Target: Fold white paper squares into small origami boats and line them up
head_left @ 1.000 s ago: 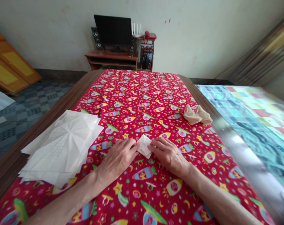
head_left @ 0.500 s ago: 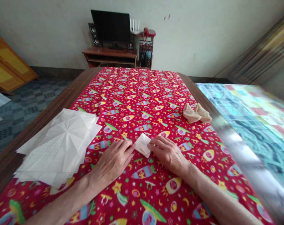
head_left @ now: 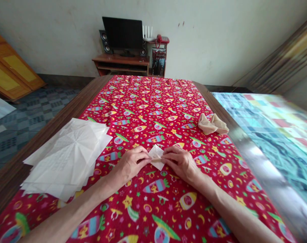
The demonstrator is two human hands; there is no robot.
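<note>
A small white folded paper (head_left: 157, 165) lies diamond-wise on the red patterned cloth (head_left: 153, 209), its layer lifted into a ridge across the middle. My left hand (head_left: 133, 162) pinches the left corner of it between thumb and fingers. At the right corner, my right hand (head_left: 182, 162) grips the paper the same way, fingers bent. To the left of my left hand lies a stack of creased white paper sheets (head_left: 67, 155). Two cream folded paper shapes (head_left: 211, 124) sit up to the right, beyond my right hand.
The cloth covers a dark wooden table (head_left: 74, 101). Behind it stand a desk (head_left: 120, 60) with a monitor (head_left: 123, 33), speakers and a red telephone (head_left: 163, 39). A bed with a checked cover (head_left: 264, 135) adjoins the right side; a wooden cabinet (head_left: 14, 71) is far left.
Both hands have closed on the corners of the small paper, and a layer of it now stands up in a ridge. The view has shifted slightly.
</note>
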